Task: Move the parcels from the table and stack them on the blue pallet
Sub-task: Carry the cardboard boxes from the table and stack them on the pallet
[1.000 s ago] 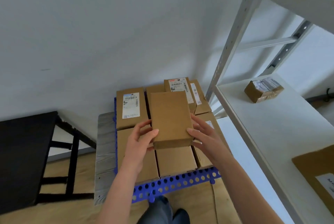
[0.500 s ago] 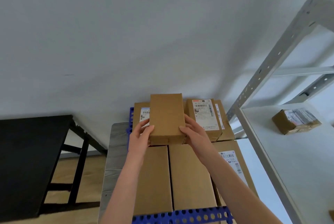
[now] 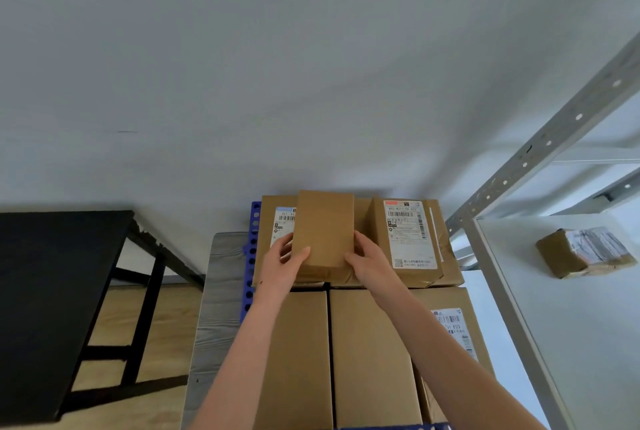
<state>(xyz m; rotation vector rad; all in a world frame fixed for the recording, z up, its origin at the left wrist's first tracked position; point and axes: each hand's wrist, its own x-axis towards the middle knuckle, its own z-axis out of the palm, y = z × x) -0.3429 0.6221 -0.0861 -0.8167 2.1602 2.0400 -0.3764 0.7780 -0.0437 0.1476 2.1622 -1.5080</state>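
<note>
The blue pallet [image 3: 250, 256] by the wall is nearly covered: a front row of plain cartons [image 3: 367, 357] and a back row of labelled parcels [image 3: 408, 239] with the white table [image 3: 571, 325] well to the right, where one taped parcel [image 3: 585, 251] waits. In the last second the plain parcel [image 3: 323, 232] has travelled from above the front row to the back row, and now sits low over the gap between the two labelled boxes (whether its base already touches them I cannot tell). That puts the placing step close to done. Its long axis runs away from the person toward the wall, broad face up, matching its neighbours. The left hand [image 3: 284, 263] and right hand [image 3: 372, 261] clasp its near corners from either side.
</note>
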